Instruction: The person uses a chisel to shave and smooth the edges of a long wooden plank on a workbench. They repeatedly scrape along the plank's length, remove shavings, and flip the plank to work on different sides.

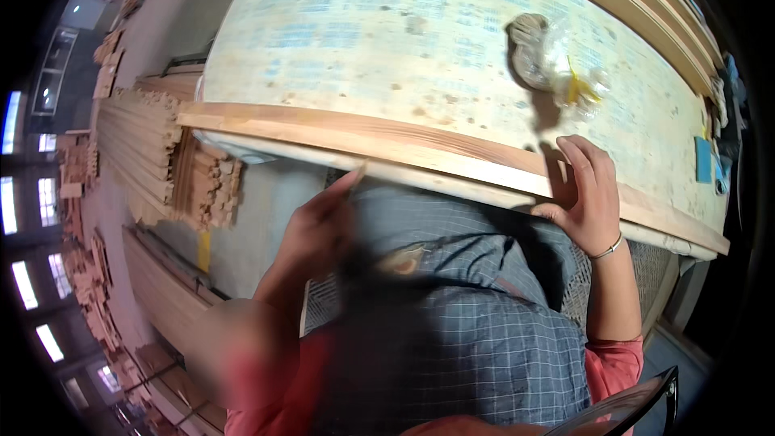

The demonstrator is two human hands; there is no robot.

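A long, pale brown wooden strip (387, 139) lies along the near edge of the worktable (347, 56). My right hand (588, 198) spans it toward the right end, with its thumb at the near edge and bent fingers over the far side. Just short of the strip's near edge, left of its middle, is my left hand (319, 222), its fingers closed and slightly blurred. From its fingertips sticks a small, thin tan piece (360, 171), whose kind I cannot make out.
Beyond the strip lie a coil of cord (529, 48) and crumpled clear plastic (557, 52) with a yellow tie. Wooden mouldings (646, 12) line the table's far edge. A blue block (703, 160) sits at the right. Stacked timber (133, 141) stands on the left.
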